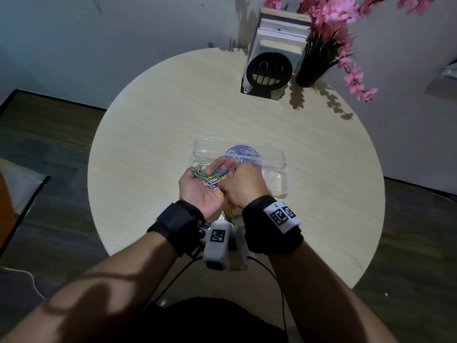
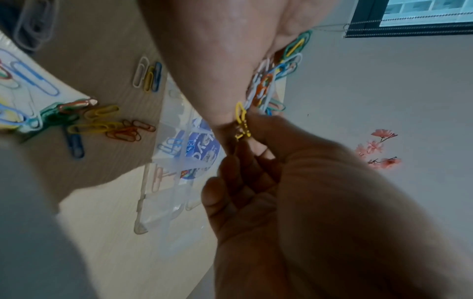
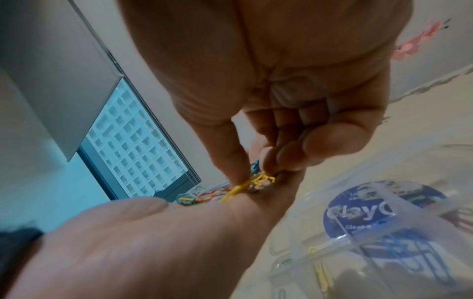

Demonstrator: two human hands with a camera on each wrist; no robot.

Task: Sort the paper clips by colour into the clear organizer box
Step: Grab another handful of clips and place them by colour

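My left hand (image 1: 195, 191) lies palm up over the table, carrying a mixed pile of coloured paper clips (image 1: 209, 175). My right hand (image 1: 222, 191) reaches in from the right and pinches yellow paper clips (image 2: 242, 121) at the palm's near edge; the right wrist view shows thumb and fingertips closed on these yellow clips (image 3: 258, 180). The clear organizer box (image 1: 277, 181) lies open just behind the hands, its lid (image 1: 272, 154) folded back. Blue clips (image 3: 409, 248) and a yellow clip (image 3: 322, 273) sit in separate box compartments.
More loose clips (image 2: 102, 121) lie on the round table (image 1: 148, 144) under my wrists, and a white clip (image 1: 200, 271) lies near the front edge. A smiley bookend with books (image 1: 269, 70) and a vase of pink flowers (image 1: 311, 70) stand at the back right.
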